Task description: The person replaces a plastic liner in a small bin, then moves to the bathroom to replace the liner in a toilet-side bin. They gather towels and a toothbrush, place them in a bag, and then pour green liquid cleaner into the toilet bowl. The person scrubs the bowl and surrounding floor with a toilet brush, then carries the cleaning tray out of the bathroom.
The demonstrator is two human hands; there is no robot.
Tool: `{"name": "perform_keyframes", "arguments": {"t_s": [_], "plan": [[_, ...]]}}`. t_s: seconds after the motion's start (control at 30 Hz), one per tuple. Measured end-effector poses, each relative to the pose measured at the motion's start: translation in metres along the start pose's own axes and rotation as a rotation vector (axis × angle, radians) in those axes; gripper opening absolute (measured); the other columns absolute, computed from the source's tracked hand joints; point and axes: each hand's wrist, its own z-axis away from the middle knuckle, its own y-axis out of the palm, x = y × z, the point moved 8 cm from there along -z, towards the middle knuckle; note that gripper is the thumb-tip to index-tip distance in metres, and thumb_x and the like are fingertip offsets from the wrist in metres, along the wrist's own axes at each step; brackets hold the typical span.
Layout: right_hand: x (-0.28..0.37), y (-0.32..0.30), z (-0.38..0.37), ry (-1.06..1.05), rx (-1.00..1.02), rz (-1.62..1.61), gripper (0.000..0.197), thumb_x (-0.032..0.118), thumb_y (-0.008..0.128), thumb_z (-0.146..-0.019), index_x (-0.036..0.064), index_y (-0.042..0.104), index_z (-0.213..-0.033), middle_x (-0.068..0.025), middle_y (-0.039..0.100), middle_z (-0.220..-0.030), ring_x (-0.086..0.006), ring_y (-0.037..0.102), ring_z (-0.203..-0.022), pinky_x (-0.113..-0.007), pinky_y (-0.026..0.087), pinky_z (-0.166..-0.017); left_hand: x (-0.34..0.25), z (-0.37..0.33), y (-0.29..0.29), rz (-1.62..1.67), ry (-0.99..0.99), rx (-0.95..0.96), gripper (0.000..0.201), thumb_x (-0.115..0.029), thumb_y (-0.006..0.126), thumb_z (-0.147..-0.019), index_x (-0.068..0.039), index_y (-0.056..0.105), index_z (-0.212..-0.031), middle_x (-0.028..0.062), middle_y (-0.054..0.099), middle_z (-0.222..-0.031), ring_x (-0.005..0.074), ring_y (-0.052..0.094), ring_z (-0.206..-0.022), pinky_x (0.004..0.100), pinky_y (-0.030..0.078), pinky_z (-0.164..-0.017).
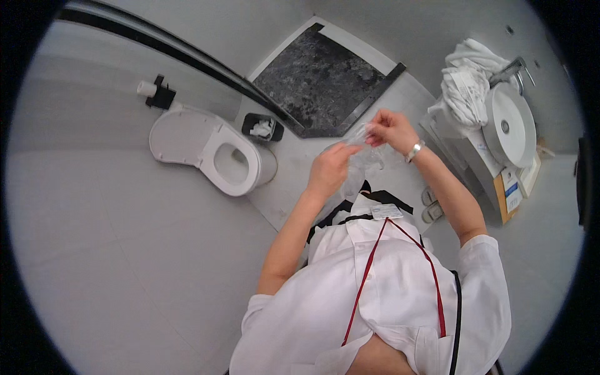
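Pinching clear plastic in closed left hand and right hand, right of the toilet (taken up, not set down).

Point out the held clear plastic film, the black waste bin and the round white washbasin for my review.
Clear plastic film (358,134): head view, on its upper stretch.
Black waste bin (279,131): head view, on its right side.
Round white washbasin (517,119): head view, on the bare inner bowl.

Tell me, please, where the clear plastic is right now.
In the head view, the clear plastic is held by the left hand and the right hand, right of centre, with the toilet to its left.
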Motion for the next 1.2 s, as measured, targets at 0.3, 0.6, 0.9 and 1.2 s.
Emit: {"name": "perform_keyframes", "arguments": {"t_s": [0.3,0.6,0.9,1.2], "plan": [[-0.052,0.023,0.024,0.213,0.088,-0.612,0.015,0.018,0.054,-0.091,0.0037,0.056,-0.091,-0.0072,0.063,-0.092,-0.0068,0.057,-0.066,-0.019,0.052,-0.061,0.019,0.012,0.034,1.514,-0.425,0.087,0.033,-0.012,0.048,-0.093,-0.01,0.052,-0.125,0.0007,0.058,-0.099,0.0107,0.054,-0.088,0.0297,0.044,-0.084],[-0.01,0.06,0.023,-0.182,0.166,-0.149,0.018,0.026,0.045,-0.095,0.0082,0.043,-0.093,0.0003,0.051,-0.064,-0.0049,0.048,-0.051,-0.02,0.041,-0.045,0.024,0.023,-0.022,0.702,-0.329,0.043,0.015,-0.009,0.065,-0.082,-0.004,0.059,-0.095,0.0003,0.054,-0.101,0.0107,0.051,-0.098,0.0265,0.04,-0.087],[-0.046,0.086,0.03,-0.053,0.243,-0.198,0.016,0.021,0.047,-0.094,0.0057,0.044,-0.094,-0.0075,0.062,-0.081,-0.0083,0.055,-0.052,-0.023,0.046,-0.045,0.027,0.042,-0.017,0.929,-0.393,-0.357,0.009,-0.007,0.045,-0.09,-0.006,0.05,-0.097,0.0019,0.055,-0.09,0.0083,0.049,-0.082,0.0228,0.04,-0.077],[-0.019,0.082,0.038,-0.275,0.046,0.039,0.012,0.015,0.052,-0.091,0.0032,0.052,-0.088,-0.0025,0.06,-0.071,-0.0076,0.055,-0.059,-0.023,0.046,-0.053,0.023,0.044,-0.018,0.858,-0.314,-0.364,0.008,-0.002,0.052,-0.088,-0.006,0.049,-0.095,0.0007,0.053,-0.087,0.0073,0.051,-0.079,0.0215,0.044,-0.071]]}}
